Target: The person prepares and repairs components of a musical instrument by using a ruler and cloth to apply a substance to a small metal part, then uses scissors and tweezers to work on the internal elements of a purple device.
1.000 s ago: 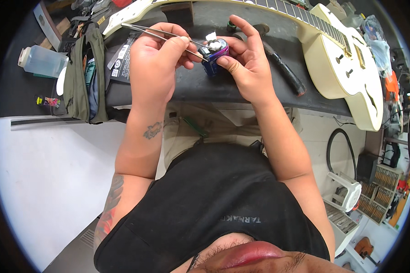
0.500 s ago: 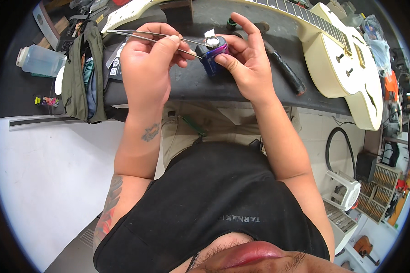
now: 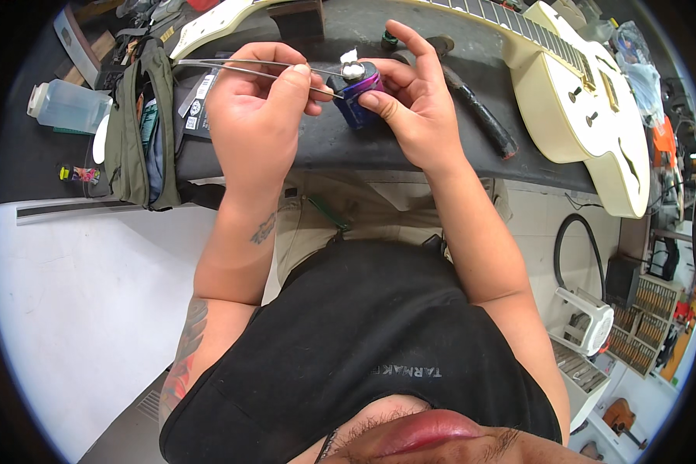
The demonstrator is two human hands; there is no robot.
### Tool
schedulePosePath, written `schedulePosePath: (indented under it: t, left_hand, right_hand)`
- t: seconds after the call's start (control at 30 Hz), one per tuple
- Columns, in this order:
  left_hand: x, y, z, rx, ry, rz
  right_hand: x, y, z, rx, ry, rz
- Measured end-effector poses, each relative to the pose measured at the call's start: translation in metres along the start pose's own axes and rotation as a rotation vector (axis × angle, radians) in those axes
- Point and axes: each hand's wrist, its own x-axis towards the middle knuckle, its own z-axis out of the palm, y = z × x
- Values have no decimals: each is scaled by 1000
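Observation:
My left hand (image 3: 255, 116) pinches a long pair of metal tweezers (image 3: 197, 62) between thumb and fingers. The joined end sticks out to the left, and the two tips are spread at the vape. One tip reaches its top, the other its near left side. In my right hand (image 3: 425, 112) is a small blue and purple box-shaped vape (image 3: 357, 110), held upright by thumb and fingers, with the index finger raised. White cotton (image 3: 353, 69) bulges out of its top, with a tuft pointing up. Both hands are above the front of the dark workbench (image 3: 348, 151).
A cream electric guitar (image 3: 557, 100) lies along the back and right. Behind my right hand rests a dark-handled hammer (image 3: 479, 112). An open green pouch (image 3: 127, 135), a bottle of clear liquid (image 3: 69, 104) and a small colourful packet (image 3: 79, 173) are at left.
Both hands, with the tweezers and the vape, have shifted slightly left. My left wrist has turned a little. The grips stay the same.

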Motion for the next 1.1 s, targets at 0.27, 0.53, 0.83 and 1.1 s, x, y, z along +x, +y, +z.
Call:
schedulePosePath:
  t: [0.27, 0.53, 0.83, 1.1]
  left_hand:
    - [-1, 1, 4, 29, 6, 23]
    - [-4, 6, 9, 46, -1, 55]
    - [-7, 8, 13, 137, 21, 92]
    - [-11, 7, 9, 245, 39, 177]
  right_hand:
    - [0, 1, -1, -20, 6, 5]
    - [1, 1, 0, -19, -4, 6]
    - [2, 2, 1, -3, 22, -6]
    - [0, 0, -1, -51, 36, -2]
